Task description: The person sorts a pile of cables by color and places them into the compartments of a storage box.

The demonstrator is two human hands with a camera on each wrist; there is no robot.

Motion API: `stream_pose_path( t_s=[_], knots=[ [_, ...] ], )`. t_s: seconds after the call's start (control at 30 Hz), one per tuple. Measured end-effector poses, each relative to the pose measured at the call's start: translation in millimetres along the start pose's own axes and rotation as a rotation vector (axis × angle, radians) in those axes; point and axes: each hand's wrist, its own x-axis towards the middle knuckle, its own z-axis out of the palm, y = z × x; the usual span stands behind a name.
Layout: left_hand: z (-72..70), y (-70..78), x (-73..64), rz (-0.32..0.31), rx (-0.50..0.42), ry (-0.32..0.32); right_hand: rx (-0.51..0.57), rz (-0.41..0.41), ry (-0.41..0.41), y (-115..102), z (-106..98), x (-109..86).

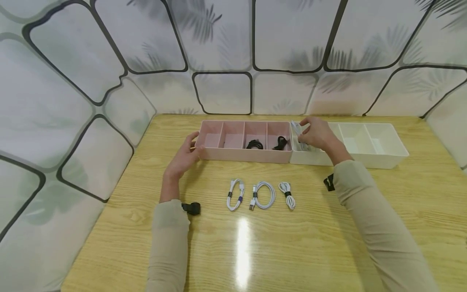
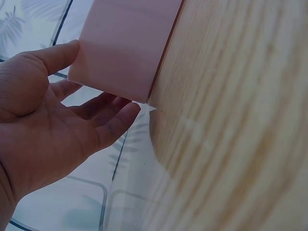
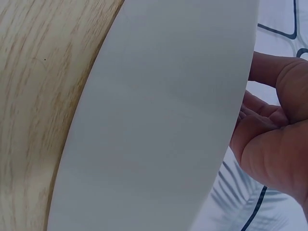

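In the head view my left hand [image 1: 184, 158] is at the left end of a pink divided box [image 1: 248, 155]. Its thumb touches the box's front corner and its other fingers lie loosely by the end wall, as the left wrist view also shows. With its fingertips my right hand [image 1: 316, 132] pinches a white cable [image 1: 296, 127] at the leftmost compartment of a white divided box [image 1: 379, 161]. The white box's wall hides those fingertips in the right wrist view. Black cables lie in the pink box's two right compartments, one coiled [image 1: 254, 144] and one bundled [image 1: 281, 143].
Three tied white cables lie in a row on the wooden table [image 1: 127, 243]: a long loop [image 1: 235, 194], a round coil [image 1: 263, 195] and a small bundle [image 1: 287, 195]. The two boxes stand end to end near the patterned backdrop [image 1: 222, 93].
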Motion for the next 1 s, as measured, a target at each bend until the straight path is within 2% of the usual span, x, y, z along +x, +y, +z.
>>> stream_pose_path(
  t_s=[0.37,0.53,0.8,1.0],
  knots=[
    [3.3,2.8,-2.7,0.009,-0.005,-0.004,0.017,0.001,0.032,5,-1,-6.2],
    [2.6,1.2,0.1,0.009,0.011,0.005,0.03,0.006,0.066,5,-4,-12.4],
    [2.3,1.2,1.6,0.011,0.017,0.013,0.091,-0.001,0.12,9,-2,-16.7],
    [1.5,0.7,0.9,0.008,0.01,0.015,0.146,0.009,0.127,11,0,-17.6]
  ],
)
